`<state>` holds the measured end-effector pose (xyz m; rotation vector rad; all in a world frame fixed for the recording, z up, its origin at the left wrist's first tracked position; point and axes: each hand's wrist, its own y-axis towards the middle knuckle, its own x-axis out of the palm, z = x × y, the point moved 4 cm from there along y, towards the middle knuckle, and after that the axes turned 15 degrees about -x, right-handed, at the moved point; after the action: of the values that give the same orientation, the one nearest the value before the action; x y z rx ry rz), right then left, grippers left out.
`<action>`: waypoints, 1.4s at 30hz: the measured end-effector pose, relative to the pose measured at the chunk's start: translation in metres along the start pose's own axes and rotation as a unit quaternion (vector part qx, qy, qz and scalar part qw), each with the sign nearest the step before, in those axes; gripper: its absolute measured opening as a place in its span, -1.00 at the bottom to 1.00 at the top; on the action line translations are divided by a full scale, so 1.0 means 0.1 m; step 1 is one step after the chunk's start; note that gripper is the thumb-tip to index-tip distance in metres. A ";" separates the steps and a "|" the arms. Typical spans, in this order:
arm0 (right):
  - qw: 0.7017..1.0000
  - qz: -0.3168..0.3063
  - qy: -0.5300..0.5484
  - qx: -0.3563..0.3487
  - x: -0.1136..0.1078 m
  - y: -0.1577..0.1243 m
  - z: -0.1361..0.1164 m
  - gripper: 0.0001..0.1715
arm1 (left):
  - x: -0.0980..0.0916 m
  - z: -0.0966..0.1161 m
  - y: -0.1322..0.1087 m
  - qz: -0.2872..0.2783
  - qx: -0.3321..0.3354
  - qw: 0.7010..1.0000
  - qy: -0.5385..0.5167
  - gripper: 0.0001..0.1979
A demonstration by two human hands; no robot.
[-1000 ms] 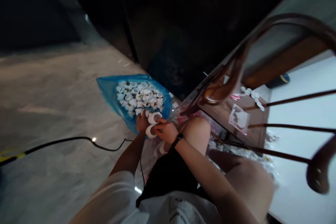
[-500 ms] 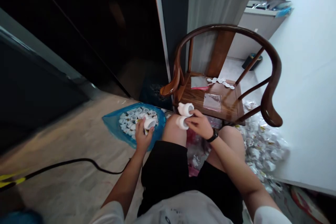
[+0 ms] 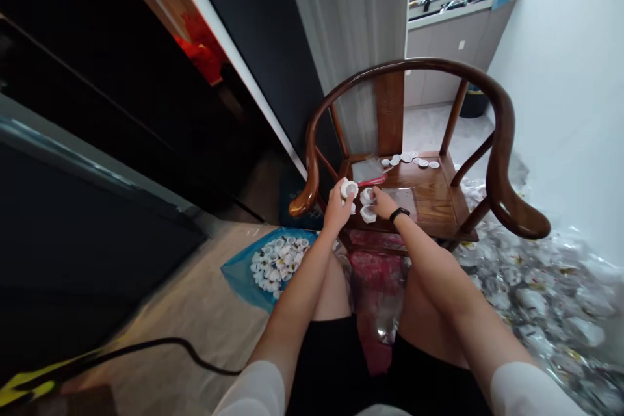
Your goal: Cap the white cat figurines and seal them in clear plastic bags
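Observation:
My left hand (image 3: 337, 207) is closed round a small white cup-shaped piece (image 3: 348, 188) at the front edge of a wooden chair's seat (image 3: 429, 192). My right hand (image 3: 383, 201), with a black watch at the wrist, pinches a second white piece (image 3: 366, 195); a third white piece (image 3: 368, 213) sits on the seat just below it. A clear plastic bag (image 3: 403, 196) lies flat on the seat beside my right hand. Another flat bag with a red strip (image 3: 368, 171) and a row of white caps (image 3: 407, 158) lie further back on the seat.
A blue bag (image 3: 238, 273) holding several white pieces lies on the floor by my left knee. Red and clear packets (image 3: 373, 273) sit between my legs. Clear plastic bags (image 3: 536, 286) cover the floor at right. A black cable (image 3: 160, 344) crosses the floor at left. The chair's curved armrest (image 3: 509, 201) juts forward.
The view has swung up from the blue bag to the chair. Both hands have moved forward to the seat's front edge, carrying the white pieces with them.

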<state>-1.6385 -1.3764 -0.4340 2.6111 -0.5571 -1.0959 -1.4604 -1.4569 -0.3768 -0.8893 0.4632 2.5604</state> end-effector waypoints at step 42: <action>0.986 0.119 0.120 0.003 -0.55 0.47 0.74 -0.59 | 0.47 -0.08 0.44 -0.092 0.141 0.980 -0.103 -0.22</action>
<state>-1.7396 -1.4003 -0.4324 2.5501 -0.7893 -0.6953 -1.5109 -1.4862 -0.4052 -0.5328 0.6287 2.3132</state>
